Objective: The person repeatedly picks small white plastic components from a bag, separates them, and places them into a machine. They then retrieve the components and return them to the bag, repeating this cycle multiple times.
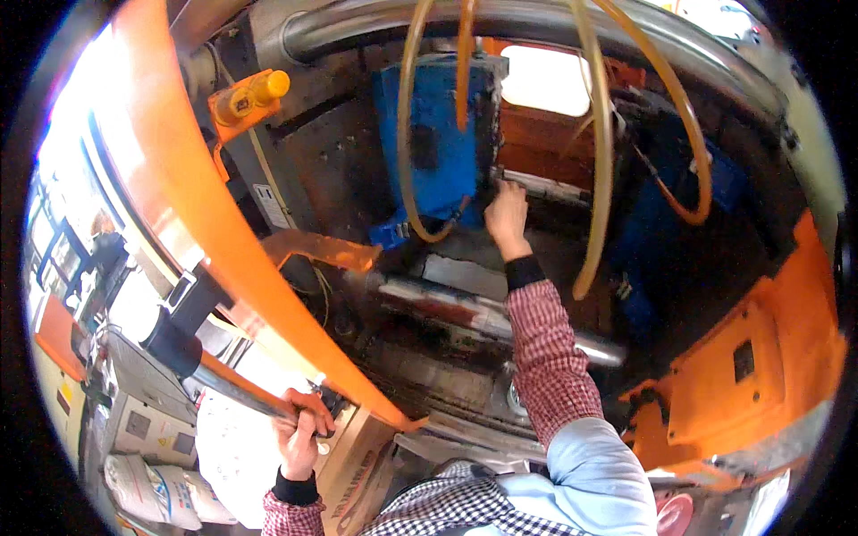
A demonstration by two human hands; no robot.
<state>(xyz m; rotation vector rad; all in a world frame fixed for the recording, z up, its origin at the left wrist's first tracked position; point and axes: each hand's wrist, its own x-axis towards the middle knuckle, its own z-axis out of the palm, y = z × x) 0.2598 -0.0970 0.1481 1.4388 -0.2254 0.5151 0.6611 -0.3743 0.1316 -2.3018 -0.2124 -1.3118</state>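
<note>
My right arm, in a red checked sleeve, reaches deep into the machine. My right hand is closed at the dark right-hand face of a blue mould block; whatever its fingers hold there is hidden. Lower left, my left hand wraps round the lower end of a grey bar handle along the orange machine door. Tan hoses hang in loops in front of the mould, on either side of my right hand.
Steel tie bars cross above and below, the lower bar under my right forearm. A second blue mould half stands right. An orange guard borders the lower right. A cardboard box and white sacks lie lower left.
</note>
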